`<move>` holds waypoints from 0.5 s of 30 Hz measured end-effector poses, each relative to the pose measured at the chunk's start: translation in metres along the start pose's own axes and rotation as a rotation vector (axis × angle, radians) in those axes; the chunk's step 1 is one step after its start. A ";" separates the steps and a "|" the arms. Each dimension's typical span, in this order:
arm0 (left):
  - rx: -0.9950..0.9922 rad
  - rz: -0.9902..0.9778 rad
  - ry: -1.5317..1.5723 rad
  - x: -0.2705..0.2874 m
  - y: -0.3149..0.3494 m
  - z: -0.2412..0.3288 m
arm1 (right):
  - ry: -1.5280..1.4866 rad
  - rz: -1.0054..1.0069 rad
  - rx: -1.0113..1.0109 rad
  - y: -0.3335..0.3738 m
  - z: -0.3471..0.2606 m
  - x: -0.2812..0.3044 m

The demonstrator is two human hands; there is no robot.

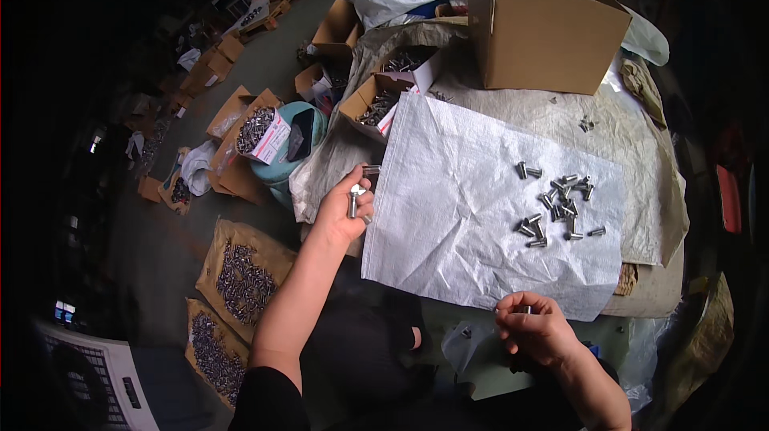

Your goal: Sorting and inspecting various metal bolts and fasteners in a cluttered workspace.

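Observation:
Over the left edge of a white woven plastic sheet (448,191), my left hand (336,213) is closed around several short, shiny metal sleeves with flanged heads. One sleeve (353,204) lies across its fingers, and another (371,170) pokes out at the fingertips. My right hand (546,336) is at the sheet's near edge with its fingers curled, and a similar sleeve (526,310) shows between them. A loose group of the same sleeves (568,208) lies scattered on the right half of the sheet.
Behind the sheet stands a large cardboard box (545,50). Small boxes of metal parts (376,108) sit beyond its left corner. A teal stool (308,155) to the left bears a filled box (260,133) and a phone (300,134). Sacks of parts (244,279) lie on the floor.

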State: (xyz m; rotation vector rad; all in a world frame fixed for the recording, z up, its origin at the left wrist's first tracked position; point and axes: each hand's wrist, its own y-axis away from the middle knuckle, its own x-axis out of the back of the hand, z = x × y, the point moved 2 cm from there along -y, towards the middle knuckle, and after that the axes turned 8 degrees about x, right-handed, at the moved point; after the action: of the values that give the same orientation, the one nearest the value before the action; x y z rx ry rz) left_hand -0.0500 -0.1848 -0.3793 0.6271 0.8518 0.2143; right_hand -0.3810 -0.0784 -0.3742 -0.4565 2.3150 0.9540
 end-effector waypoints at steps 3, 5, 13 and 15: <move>0.006 0.078 0.058 -0.005 -0.033 0.024 | 0.049 0.056 0.021 -0.015 -0.002 0.013; -0.015 0.072 0.051 -0.006 -0.050 0.036 | -0.104 0.007 -0.131 -0.023 0.014 0.033; -0.027 0.153 0.076 -0.009 -0.105 0.067 | -0.222 0.094 -0.153 -0.018 0.022 0.042; -0.044 0.162 0.069 -0.009 -0.112 0.071 | -0.180 0.129 -0.135 -0.012 0.019 0.032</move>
State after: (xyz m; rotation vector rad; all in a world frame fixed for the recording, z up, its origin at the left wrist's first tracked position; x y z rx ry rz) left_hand -0.0091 -0.3085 -0.4050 0.6512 0.8610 0.4022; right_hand -0.3920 -0.0753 -0.4114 -0.2650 2.1472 1.1689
